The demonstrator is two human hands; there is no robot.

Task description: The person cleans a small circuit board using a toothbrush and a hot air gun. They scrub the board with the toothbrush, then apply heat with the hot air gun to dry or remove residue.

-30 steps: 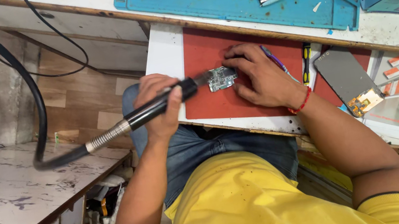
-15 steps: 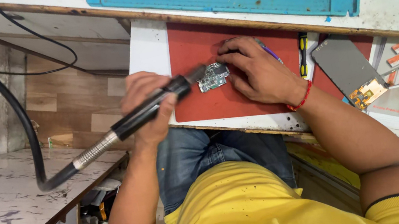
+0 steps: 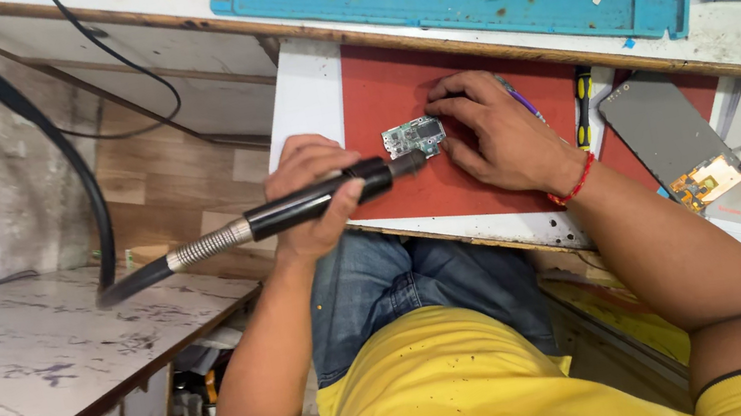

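Small circuit board [image 3: 414, 137] on red mat [image 3: 371, 96], pinned by right hand [image 3: 501, 139]; left hand [image 3: 313, 198] gripped hot-air handpiece [image 3: 328, 195], nozzle at board edge; rework judged mid-course, unfinished.

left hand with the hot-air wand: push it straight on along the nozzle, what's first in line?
The left hand aims the wand rightward; its nozzle tip sits at the edge of the circuit board, so that comes first. Just beyond are the right hand fingers holding the board. Nozzle height above the board is unclear.
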